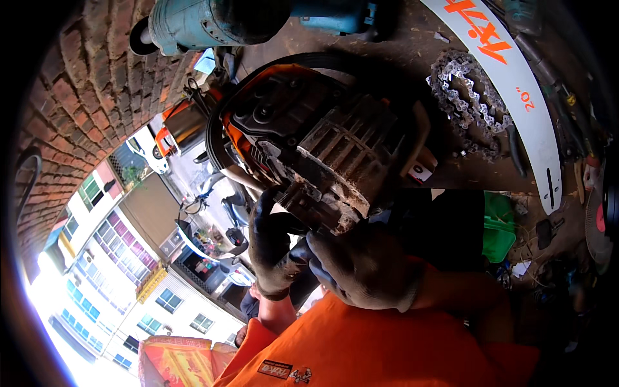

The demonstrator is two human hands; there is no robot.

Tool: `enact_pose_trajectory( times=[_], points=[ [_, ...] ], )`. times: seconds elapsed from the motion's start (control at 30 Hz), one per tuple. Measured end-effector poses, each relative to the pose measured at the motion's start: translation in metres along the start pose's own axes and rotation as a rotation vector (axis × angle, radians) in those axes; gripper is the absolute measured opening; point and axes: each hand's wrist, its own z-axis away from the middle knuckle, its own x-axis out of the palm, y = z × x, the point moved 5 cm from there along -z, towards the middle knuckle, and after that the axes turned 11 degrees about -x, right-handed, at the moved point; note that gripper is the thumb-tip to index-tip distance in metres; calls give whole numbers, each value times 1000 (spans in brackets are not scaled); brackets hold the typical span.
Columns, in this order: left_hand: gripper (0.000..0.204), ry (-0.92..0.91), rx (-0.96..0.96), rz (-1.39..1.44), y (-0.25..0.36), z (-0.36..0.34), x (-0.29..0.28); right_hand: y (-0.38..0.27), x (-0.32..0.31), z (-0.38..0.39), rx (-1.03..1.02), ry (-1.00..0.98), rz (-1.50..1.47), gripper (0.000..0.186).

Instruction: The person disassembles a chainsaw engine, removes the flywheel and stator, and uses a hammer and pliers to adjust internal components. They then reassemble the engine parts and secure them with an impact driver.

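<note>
Orange shirt, one, yours: spread across the lower edge, small dark badge on the front.
Left grip, grey glove with dark fingers: your fingers bend up against the near left edge of the chainsaw body; whether they are clenched on a part, cannot be told.
Right grip, matching glove: your fingers curl in at the same near edge, their tips close to your left thumb; what they grasp, if anything, is hidden.
Chainsaw body, one, opened: in front of you, directly beyond both gloves; orange and black housing, finned block caked with dirt, black handle curving round its left side.
Saw chain, one: heaped loosely on the brown bench, to the right of the body.
Guide bar, one, white with orange markings: just right of the chain, slotted end toward you.
Power tool, teal: at the upper edge, beyond the body.
Container, green: right of your right glove.
Brick wall: to your left, above a bright street.
</note>
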Motion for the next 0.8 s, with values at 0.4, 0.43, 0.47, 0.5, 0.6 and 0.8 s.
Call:
enact_pose_trajectory(
  times=[0.4, 0.43, 0.47, 0.5, 0.6, 0.8],
  points=[
    [105, 265, 66, -283, 9, 5, 17, 11, -33, 16, 48, 8, -41, 45],
    [104, 291, 42, -318, 11, 6, 18, 11, -34, 17, 56, -5, -36, 46],
    [103, 312, 22, -361, 14, 6, 20, 11, -37, 17, 65, -8, -31, 46],
    [102, 291, 15, -375, 15, 5, 20, 11, -39, 17, 66, -1, -37, 46],
    [98, 264, 2, -375, 16, 6, 17, 14, -45, 17, 66, 21, -55, 45],
    [97, 267, 84, -525, 6, 10, 5, 16, -60, 18, 85, 31, -45, 43]
  ],
)
